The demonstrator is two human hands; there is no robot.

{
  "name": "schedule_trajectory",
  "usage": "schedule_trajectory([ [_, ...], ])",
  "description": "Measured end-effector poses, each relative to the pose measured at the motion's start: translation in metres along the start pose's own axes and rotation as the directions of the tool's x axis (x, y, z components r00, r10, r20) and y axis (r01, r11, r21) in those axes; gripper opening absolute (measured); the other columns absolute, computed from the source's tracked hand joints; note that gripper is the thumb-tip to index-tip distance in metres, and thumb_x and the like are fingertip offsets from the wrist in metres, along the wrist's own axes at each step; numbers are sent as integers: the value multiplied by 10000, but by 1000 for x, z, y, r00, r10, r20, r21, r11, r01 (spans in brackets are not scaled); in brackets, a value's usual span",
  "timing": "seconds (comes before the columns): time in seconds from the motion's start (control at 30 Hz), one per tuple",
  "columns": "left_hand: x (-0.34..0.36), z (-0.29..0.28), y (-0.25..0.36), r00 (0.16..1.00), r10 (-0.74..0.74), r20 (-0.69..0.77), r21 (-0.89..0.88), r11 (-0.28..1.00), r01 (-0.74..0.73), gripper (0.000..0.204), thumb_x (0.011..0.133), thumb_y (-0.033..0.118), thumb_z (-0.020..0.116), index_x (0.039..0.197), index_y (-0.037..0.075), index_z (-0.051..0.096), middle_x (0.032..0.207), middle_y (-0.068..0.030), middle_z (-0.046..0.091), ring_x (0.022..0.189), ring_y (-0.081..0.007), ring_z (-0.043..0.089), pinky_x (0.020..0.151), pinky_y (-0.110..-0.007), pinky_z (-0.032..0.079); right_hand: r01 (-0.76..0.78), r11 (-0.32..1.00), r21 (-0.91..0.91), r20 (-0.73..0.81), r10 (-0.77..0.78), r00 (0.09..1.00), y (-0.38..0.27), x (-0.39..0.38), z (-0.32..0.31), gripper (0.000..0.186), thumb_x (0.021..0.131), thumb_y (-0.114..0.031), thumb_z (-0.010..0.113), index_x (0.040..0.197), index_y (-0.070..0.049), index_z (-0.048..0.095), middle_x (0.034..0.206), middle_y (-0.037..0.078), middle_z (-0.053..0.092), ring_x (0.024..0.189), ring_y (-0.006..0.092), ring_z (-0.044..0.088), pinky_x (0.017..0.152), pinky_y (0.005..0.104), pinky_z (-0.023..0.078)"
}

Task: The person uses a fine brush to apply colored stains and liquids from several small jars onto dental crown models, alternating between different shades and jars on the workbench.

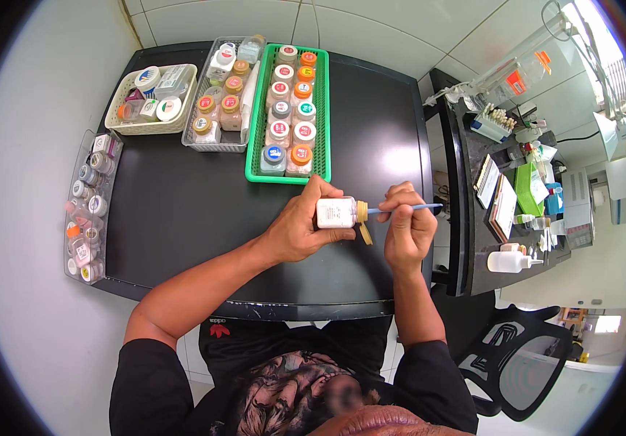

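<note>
My left hand point(300, 227) is closed around a small clear bottle point(336, 213) with a white label, tipped on its side above the black table point(182, 211). Its yellow flip cap point(365, 232) hangs open, with the mouth pointing right. In my right hand point(409, 229) is a thin blue stick point(422, 207), pinched between thumb and fingers. The stick's left end meets the mouth of the bottle; whether it goes inside, I cannot tell. Just beyond my left hand stands a green basket point(253, 156) holding two rows of bottles with coloured caps.
Left of the green basket are a clear tray point(215, 147) and a cream basket point(138, 128), both full of jars. A long clear box point(89, 275) of bottles lines the table's left edge. At right, a dark side bench point(480, 254) bears a squeeze bottle point(509, 261); an office chair point(524, 370) stands below.
</note>
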State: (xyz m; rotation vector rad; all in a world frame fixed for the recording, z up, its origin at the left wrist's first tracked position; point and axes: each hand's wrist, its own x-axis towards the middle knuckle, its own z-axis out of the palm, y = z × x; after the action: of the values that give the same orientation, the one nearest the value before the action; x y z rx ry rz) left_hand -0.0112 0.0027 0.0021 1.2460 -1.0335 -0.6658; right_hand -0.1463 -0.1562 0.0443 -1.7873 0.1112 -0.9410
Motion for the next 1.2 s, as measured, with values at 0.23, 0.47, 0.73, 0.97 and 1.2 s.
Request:
schedule_trajectory([
  [0.23,-2,3,-8,1000,-5,19,-190,982,8,595,872,87,875,1259,67,424,1187,-78,616,1093,-135,658,929,-336,558,177,973,148,-98,-164,982,6,1,-4,390,1120,-317,526,905,-13,638,729,49,554,759,165,470,808,385,391],
  [0.47,-5,2,-2,998,-13,54,-409,912,34,569,881,-74,792,1278,75,413,1272,-93,576,1189,-149,625,970,-328,552,148,969,196,-139,-122,983,7,-2,-4,400,1118,-335,533,924,-6,652,738,66,567,781,172,492,820,396,395],
  [0.73,-6,6,-9,998,31,45,-366,930,-13,582,885,-45,819,1285,73,414,1310,-96,535,1225,-161,606,1011,-335,550,143,982,121,-17,-142,990,6,-4,-4,367,1105,-275,572,936,32,682,815,99,607,742,172,532,703,313,417],
  [0.97,-6,4,-9,997,35,63,-341,940,-11,575,899,-46,806,1304,74,417,1312,-95,526,1232,-153,595,1007,-326,546,168,977,133,52,-177,983,9,0,-3,387,1106,-290,565,927,32,684,788,92,598,744,174,529,705,323,405],
  [1.2,-6,3,-7,998,13,69,-337,941,11,554,940,12,789,1348,56,417,1313,-81,560,1210,-148,611,1014,-329,543,123,980,160,32,-129,991,7,1,-3,392,1101,-289,568,873,17,660,747,77,603,761,183,519,727,347,390],
])
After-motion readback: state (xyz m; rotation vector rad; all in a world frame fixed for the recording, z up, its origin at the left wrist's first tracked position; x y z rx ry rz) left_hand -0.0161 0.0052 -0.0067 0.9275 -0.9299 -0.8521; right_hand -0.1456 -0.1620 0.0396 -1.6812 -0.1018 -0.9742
